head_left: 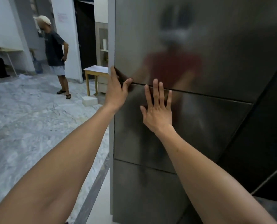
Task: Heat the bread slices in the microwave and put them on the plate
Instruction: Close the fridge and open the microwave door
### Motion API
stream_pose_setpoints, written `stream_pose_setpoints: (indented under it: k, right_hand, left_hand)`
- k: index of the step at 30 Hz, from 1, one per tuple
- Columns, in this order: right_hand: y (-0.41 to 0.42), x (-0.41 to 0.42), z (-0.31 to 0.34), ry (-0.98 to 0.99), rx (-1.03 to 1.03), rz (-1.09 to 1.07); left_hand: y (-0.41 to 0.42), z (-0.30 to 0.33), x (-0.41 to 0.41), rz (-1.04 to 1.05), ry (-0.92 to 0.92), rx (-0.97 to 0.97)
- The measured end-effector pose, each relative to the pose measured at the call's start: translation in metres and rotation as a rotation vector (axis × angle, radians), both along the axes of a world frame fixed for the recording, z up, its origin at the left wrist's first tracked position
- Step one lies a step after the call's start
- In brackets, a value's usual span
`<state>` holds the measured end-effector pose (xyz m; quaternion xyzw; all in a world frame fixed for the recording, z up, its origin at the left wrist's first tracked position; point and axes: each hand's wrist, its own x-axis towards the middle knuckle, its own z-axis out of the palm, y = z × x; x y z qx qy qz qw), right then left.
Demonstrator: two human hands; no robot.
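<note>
A tall steel fridge (pixel 207 46) fills the right half of the head view, with an upper door and two lower drawer fronts (pixel 199 126). My left hand (pixel 116 92) rests at the fridge's left edge, at the seam between the upper door and the drawer, thumb on the front and fingers at the side. My right hand (pixel 158 110) lies flat with spread fingers on the upper drawer front, fingertips at the seam. Neither hand holds anything. No bread, microwave or plate is in view.
A person in a dark shirt and cap (pixel 55 54) stands on the marble floor (pixel 29 118) at the left. A small wooden table (pixel 94 73) stands behind the fridge's edge, a white block (pixel 89 101) on the floor near it. A dark doorway (pixel 86 38) lies beyond.
</note>
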<state>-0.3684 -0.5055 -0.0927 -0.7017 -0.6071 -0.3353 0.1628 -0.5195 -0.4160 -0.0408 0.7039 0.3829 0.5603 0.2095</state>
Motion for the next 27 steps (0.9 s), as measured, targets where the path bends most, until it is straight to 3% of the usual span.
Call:
stream_pose_setpoints:
  k: [5, 16, 27]
  right_hand:
    - [0.029, 0.011, 0.001, 0.005, -0.019, -0.056]
    - [0.105, 0.055, -0.014, -0.089, 0.155, -0.153]
    - [0.179, 0.111, -0.009, -0.054, 0.091, -0.422]
  left_hand:
    - [0.037, 0.007, 0.010, -0.177, -0.033, -0.044]
    - [0.133, 0.015, 0.061, -0.282, 0.089, -0.124]
    - [0.229, 0.017, 0.165, -0.527, 0.097, -0.218]
